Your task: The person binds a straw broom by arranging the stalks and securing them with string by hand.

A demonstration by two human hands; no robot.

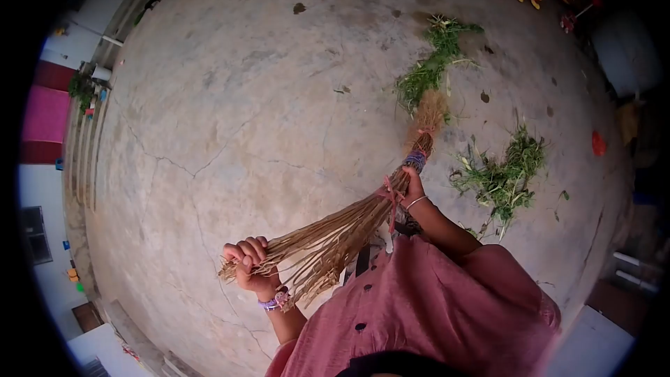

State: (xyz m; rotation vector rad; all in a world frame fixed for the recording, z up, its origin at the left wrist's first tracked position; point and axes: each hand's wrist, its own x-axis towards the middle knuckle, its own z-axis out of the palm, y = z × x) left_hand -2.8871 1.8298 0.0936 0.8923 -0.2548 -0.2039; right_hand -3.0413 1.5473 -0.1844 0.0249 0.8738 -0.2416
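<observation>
A long straw broom [335, 227] made of dry stalks runs slantwise across the view. My left hand [250, 260] is closed around some of its loose stalk ends at the lower left. Farther up, my right hand [413, 187] grips it close to a purple-blue binding, and a pink tie hangs beside the wrist. The broom's fine, slightly blurred tip [429, 112] is at the lower edge of a heap of cut green plants [429, 73]. To the right of my right hand lies a second heap of greens [508, 174].
Cracked concrete floor [230, 112] spreads all around, with dark wet spots at the top. A red scrap [599, 144] lies on the right. Steps [82, 153] and a pink cloth [47, 115] are at the left edge; a pale container [626, 52] is at upper right.
</observation>
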